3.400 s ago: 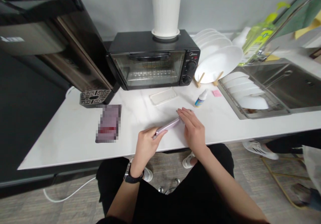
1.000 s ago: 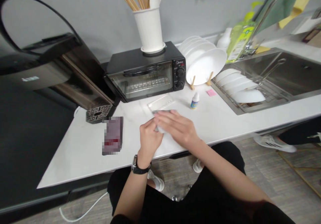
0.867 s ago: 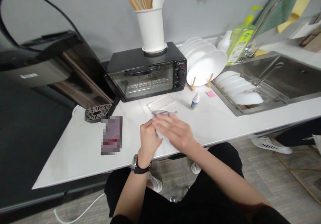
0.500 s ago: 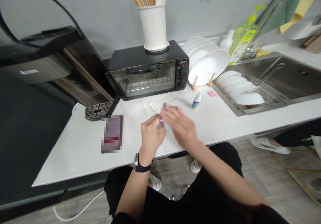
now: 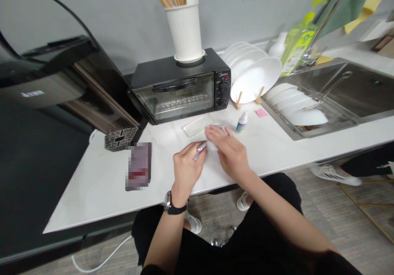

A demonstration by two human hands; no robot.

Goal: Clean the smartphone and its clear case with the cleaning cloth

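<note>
My left hand is closed around a slim, shiny silver-lavender object; its kind is mostly hidden by my fingers. My right hand presses a crumpled white tissue close against that object, its fingers bent over the top. Both hands meet above the white counter. Just behind them lies a clear, flat rectangular case. To the right of my right hand stands a small white bottle with a blue label.
A blurred-out purple item lies on the left, before a dark drink machine. Behind are a toaster oven, a utensil holder and racked plates. A pink note lies near the sink.
My right hand has shifted slightly right and down, exposing more of the white tissue. The left hand has turned a little, so the shiny object shows more. The view has shifted slightly.
</note>
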